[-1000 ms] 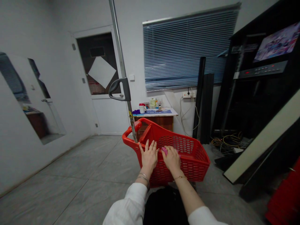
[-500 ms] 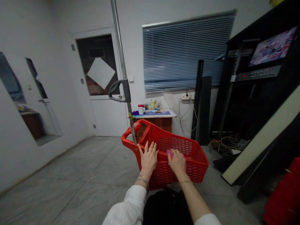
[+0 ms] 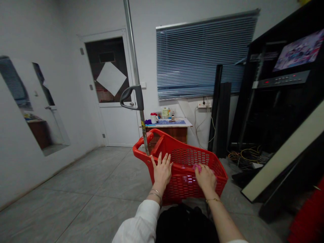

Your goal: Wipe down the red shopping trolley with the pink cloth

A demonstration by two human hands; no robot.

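A red plastic shopping basket cart (image 3: 174, 187) stands in front of me, with slotted walls and a looped handle end at the left. My left hand (image 3: 162, 172) lies with fingers spread on the near rim, close to that handle end. Further right along the same rim, my right hand (image 3: 206, 179) is closed around a pink cloth (image 3: 196, 167), pressing it on the rim. Most of the cloth is hidden under the fingers. A metal pole (image 3: 134, 50) with a grey grip (image 3: 134, 98) rises from the handle end.
Behind the cart is a small table (image 3: 187, 124) with bottles and a white jar (image 3: 153, 118). To the right, a pale board (image 3: 283, 158) leans near a black rack (image 3: 243, 101) and loose cables (image 3: 249, 153). A white door (image 3: 116, 128) stands at the back left.
My right hand has slid the pink cloth to the right along the near rim. My left hand stays at its place on the rim. The view has shifted slightly.
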